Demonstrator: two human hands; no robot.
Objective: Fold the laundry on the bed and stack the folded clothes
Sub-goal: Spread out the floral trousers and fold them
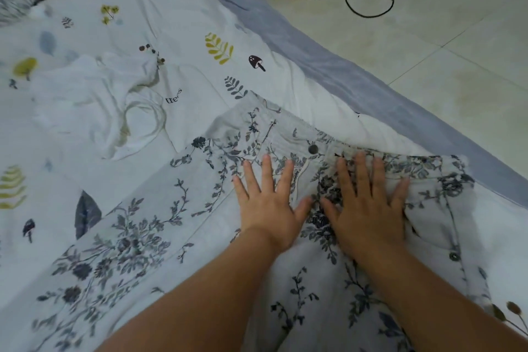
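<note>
Floral trousers, thin fabric, flat under left hand & right hand

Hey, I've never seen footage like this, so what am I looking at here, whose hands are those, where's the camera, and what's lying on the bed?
There is no machine here. It is one picture from a camera worn on a person's head, looking forward and down, so the two bare arms reaching in from the bottom belong to the wearer.

The left hand and the right hand lie flat, fingers spread, side by side on a white garment with a dark blue floral print. They press on it near its buttoned waistband; neither grips anything.

The garment is spread on a pale bedsheet printed with leaves and mushrooms. Further back on the bed lies a crumpled plain white garment, not yet folded. No stack of folded clothes shows in the picture.

Right of the bed is a tiled floor with a black cable looping across it.
</note>
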